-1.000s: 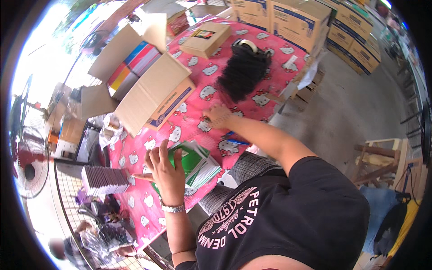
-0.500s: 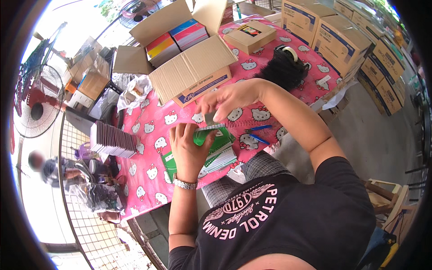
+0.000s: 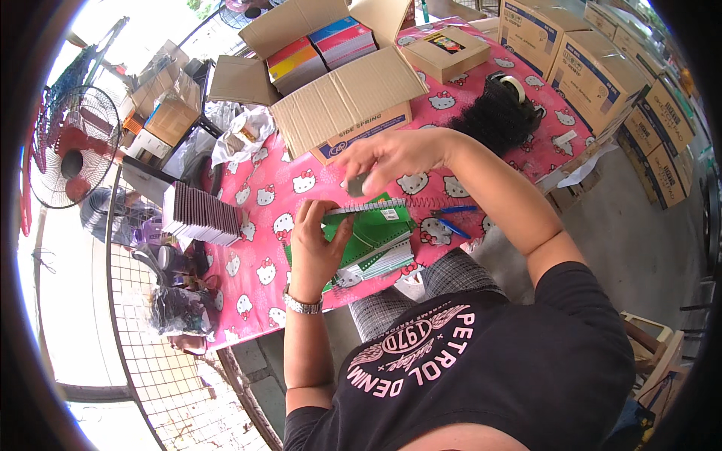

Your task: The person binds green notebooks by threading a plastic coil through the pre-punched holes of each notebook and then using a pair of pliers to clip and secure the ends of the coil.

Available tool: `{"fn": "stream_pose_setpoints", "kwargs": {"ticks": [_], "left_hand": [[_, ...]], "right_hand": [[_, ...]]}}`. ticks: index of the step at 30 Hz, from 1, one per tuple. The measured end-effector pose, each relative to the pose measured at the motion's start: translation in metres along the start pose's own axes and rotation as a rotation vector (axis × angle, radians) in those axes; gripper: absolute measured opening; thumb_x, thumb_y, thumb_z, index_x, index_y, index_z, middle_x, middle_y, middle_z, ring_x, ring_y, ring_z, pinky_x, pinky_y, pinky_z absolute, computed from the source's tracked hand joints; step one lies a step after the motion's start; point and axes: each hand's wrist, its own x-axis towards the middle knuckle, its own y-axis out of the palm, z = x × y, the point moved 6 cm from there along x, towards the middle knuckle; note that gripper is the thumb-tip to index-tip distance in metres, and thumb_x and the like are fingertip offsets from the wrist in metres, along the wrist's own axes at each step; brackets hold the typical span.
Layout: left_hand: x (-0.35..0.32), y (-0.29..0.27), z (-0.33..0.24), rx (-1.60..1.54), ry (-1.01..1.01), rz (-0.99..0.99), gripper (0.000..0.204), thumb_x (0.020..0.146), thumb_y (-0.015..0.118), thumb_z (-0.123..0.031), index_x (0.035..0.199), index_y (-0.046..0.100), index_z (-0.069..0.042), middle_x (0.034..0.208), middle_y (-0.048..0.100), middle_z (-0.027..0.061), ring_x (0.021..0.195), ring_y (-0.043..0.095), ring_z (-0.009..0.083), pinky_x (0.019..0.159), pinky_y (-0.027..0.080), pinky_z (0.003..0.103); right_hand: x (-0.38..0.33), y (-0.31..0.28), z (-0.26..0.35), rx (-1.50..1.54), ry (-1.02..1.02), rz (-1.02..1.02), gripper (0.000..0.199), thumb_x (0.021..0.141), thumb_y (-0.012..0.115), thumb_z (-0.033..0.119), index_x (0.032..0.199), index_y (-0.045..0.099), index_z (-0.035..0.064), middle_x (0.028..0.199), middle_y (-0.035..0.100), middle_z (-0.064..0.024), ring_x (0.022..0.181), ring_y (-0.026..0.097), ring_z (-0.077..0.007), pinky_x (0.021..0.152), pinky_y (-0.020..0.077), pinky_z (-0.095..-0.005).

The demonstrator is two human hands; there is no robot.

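My left hand (image 3: 321,244) is closed around a notebook (image 3: 366,206) with its bound edge turned up. A thin dark spiral wire (image 3: 444,202) runs along that edge and sticks out past its right end. Just above the edge, my right hand (image 3: 391,158) is bent, with a small dark grey flat piece (image 3: 356,185) at its fingers; I cannot make out its kind. Under the notebook lie green covers (image 3: 376,234) and a stack of white-edged pages (image 3: 383,261). Blue-handled pliers (image 3: 453,227) rest to the right.
An open carton (image 3: 346,98) of colourful books stands at the far side of the pink patterned tablecloth (image 3: 256,289). Dark notebooks (image 3: 199,214) are stacked on the left. A heap of black coils (image 3: 492,113) and a flat brown box (image 3: 447,52) sit far right, before stacked cartons (image 3: 594,75).
The view has shifted, so the table things appear farther right. My right hand stays over the notebook's bound edge, and my left hand keeps its grip.
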Motion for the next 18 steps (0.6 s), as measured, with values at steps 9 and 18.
{"fn": "stream_pose_setpoints", "kwargs": {"ticks": [9, 18], "left_hand": [[0.001, 0.002, 0.01, -0.173, 0.029, 0.012, 0.027, 0.081, 0.075, -0.003, 0.104, 0.06, 0.0, 0.095, 0.064, 0.0115, 0.076, 0.065, 0.021, 0.062, 0.051, 0.029], [-0.002, -0.001, 0.012, -0.15, 0.034, -0.023, 0.024, 0.084, 0.073, -0.001, 0.102, 0.058, 0.001, 0.084, 0.064, 0.0087, 0.063, 0.061, 0.0125, 0.059, 0.049, 0.026]], "right_hand": [[0.005, 0.014, 0.023, 0.183, -0.192, 0.119, 0.046, 0.081, 0.075, 0.033, 0.118, 0.067, 0.0066, 0.14, 0.049, -0.0137, 0.137, 0.042, -0.0266, 0.109, 0.0367, -0.0385], [0.034, -0.015, -0.08, -0.29, 0.128, -0.15, 0.05, 0.079, 0.076, 0.044, 0.114, 0.068, 0.0094, 0.127, 0.056, -0.0102, 0.115, 0.056, -0.0241, 0.101, 0.041, -0.038]]}}
